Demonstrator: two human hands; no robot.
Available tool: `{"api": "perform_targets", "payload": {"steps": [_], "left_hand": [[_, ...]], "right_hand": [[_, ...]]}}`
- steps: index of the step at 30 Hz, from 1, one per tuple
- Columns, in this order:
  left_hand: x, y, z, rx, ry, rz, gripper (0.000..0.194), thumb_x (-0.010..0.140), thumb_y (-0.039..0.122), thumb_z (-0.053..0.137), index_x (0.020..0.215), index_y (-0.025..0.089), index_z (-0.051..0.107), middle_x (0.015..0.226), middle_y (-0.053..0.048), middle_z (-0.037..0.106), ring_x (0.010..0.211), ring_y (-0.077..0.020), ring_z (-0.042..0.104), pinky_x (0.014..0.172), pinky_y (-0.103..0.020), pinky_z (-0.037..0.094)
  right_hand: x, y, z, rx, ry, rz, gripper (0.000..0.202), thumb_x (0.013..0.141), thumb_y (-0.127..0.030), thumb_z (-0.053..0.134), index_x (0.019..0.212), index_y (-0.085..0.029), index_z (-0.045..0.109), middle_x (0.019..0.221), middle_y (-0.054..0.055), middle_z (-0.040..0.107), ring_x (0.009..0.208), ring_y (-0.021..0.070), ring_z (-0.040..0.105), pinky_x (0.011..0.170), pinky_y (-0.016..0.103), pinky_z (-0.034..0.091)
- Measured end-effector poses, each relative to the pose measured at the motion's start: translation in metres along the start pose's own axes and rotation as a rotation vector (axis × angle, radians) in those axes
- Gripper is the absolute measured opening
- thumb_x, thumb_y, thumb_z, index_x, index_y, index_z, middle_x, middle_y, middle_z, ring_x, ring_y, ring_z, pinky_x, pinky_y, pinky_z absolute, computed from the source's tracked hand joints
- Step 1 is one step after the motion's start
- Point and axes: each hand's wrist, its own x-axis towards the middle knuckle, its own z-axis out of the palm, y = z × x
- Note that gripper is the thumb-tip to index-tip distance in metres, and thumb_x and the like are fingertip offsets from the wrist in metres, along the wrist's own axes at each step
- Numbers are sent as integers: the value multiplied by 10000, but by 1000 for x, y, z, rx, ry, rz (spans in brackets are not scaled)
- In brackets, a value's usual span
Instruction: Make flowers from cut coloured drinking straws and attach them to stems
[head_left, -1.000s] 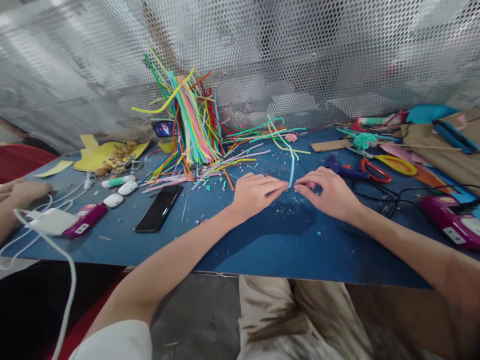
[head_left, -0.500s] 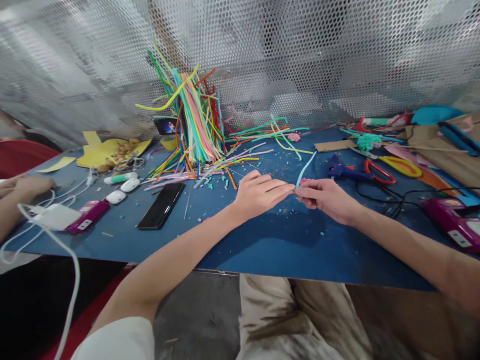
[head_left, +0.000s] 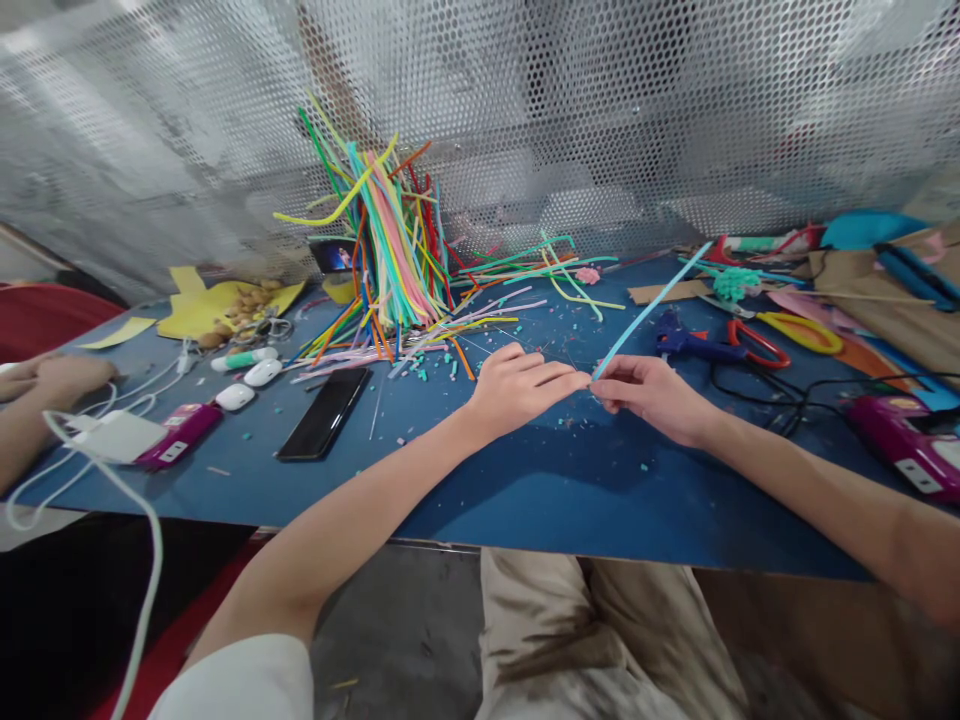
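Observation:
A light blue pipe cleaner (head_left: 656, 303) rises at a slant to the upper right from between my fingertips. My right hand (head_left: 652, 395) is closed, pinching its lower end between thumb and fingers. My left hand (head_left: 517, 385) comes in from the other side with its fingers pressed together, their tips meeting the right fingertips at that same end; its thumb is hidden underneath. Both hands are just above the blue table (head_left: 517, 510). Exactly how the end sits between the fingers is too small to make out.
A tall bundle of coloured pipe cleaners (head_left: 397, 240) stands at the back, with loose ones around it. To the left lie a black phone (head_left: 324, 413) and a purple power strip (head_left: 180, 435). A glue gun (head_left: 694, 340) and scissors (head_left: 757, 345) lie right. Another person's hand (head_left: 75, 378) rests far left.
The light blue pipe cleaner has swung over to the right, and a much longer stretch of it shows above my fingers. Both hands stay in nearly the same place.

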Motion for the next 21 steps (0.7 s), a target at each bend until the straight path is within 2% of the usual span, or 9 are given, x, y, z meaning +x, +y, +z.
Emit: {"api": "perform_targets", "payload": {"steps": [5,12,18,21], "left_hand": [[1,-2,-4,-12,12,33,308,1019,260,484,1187,435,674,1120,86,754,728,-100,613,695,-338,324],[4,-3,-9,10,2,81,288,1010,252,495,1179,402,674,1119,72,751,743,-107,602,747,-336,363],[5,1,-8,187,172,150,192,987,249,559,1091,340,693,1085,73,752,832,-112,585,842,-342,357],[5,2,-8,202,177,143,168,983,251,568,1055,325,701,1054,63,755,844,-119,578,840,-346,355]], "right_hand": [[-1,0,1,46,-40,33,268,727,-401,820,792,-195,661,684,-27,585,646,113,528,637,281,436],[-2,-1,3,64,-42,-1,258,746,-373,814,847,-189,665,727,-23,590,668,112,530,654,281,433],[-1,4,4,51,4,-98,213,761,-347,812,799,-190,673,689,-26,588,639,109,510,626,275,413],[0,6,3,-17,45,-130,228,748,-369,822,804,-191,690,691,-18,612,630,116,520,624,285,422]]}}
